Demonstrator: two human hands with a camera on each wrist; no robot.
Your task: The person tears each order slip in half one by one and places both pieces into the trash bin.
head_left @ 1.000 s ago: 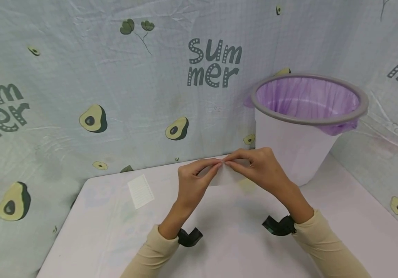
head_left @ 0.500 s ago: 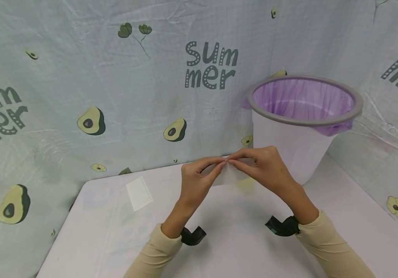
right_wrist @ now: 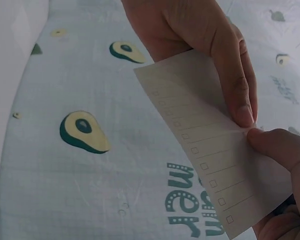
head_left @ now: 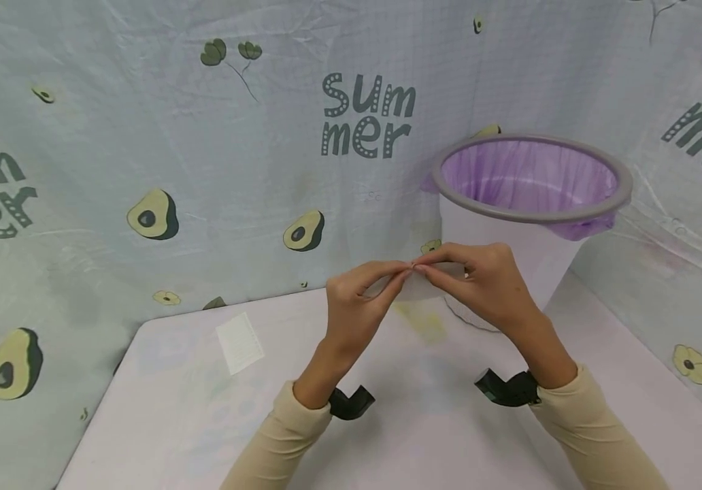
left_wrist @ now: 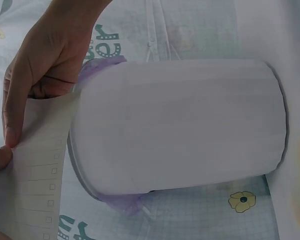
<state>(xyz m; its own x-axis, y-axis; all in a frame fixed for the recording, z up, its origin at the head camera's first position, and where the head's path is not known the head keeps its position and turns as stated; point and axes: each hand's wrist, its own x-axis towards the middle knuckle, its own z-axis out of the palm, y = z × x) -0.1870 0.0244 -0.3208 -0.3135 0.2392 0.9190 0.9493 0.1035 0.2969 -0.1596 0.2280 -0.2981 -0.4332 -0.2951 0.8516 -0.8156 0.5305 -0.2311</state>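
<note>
A small sheet of lined checklist paper (right_wrist: 200,135) with a column of tick boxes is held up between both hands. My left hand (head_left: 360,299) pinches its edge between thumb and fingers. Right beside it, my right hand (head_left: 486,289) pinches the same edge, the fingertips of the two hands meeting. In the left wrist view the paper (left_wrist: 37,185) hangs in one piece below the fingers, its boxes running down one side. From the head view the sheet is mostly hidden behind the fingers.
Behind the right hand stands a white bin (head_left: 541,252) with a purple liner (head_left: 528,177) and grey rim. Another lined sheet (head_left: 239,342) lies at the left of the white table (head_left: 412,422). A patterned curtain (head_left: 228,170) hangs close behind the table.
Both hands have shifted slightly up and to the right in the head view, still pinching the paper together. The view itself has turned a little to the right.
</note>
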